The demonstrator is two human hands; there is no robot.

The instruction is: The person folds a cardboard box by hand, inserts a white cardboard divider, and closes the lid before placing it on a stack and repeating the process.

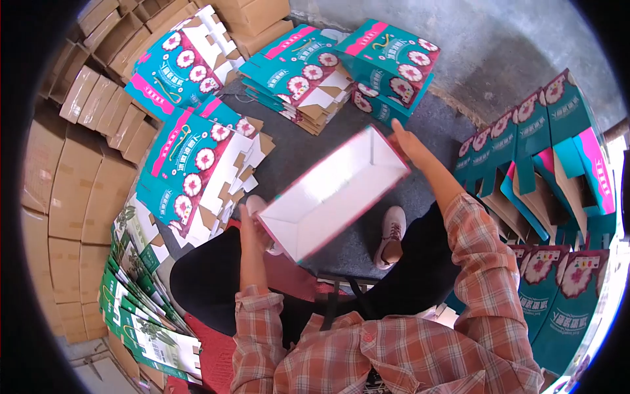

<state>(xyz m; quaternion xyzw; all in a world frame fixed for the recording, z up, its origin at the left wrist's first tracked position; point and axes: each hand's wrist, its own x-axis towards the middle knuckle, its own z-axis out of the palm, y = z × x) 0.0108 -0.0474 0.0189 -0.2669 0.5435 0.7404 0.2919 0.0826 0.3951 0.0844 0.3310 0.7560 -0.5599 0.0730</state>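
Observation:
An open box [335, 190], white inside with thin pink-red edges, is held tilted above the floor, over my feet. My left hand [252, 226] grips its lower left end, the fingers partly hidden behind the wall. At its upper right end my right hand [403, 142] holds the short side, with the fingers partly out of sight. Just left of the box lies a stack of flat teal and pink printed cartons [190, 164] with white and brown flaps.
More flat teal cartons [298, 69] lie ahead, beside a standing teal box [394, 59]. Formed teal boxes [548, 151] are stacked on the right. Green and white cartons [147, 322] sit at lower left, brown cardboard boxes [72, 190] behind them. A concrete wall [485, 46] rises ahead.

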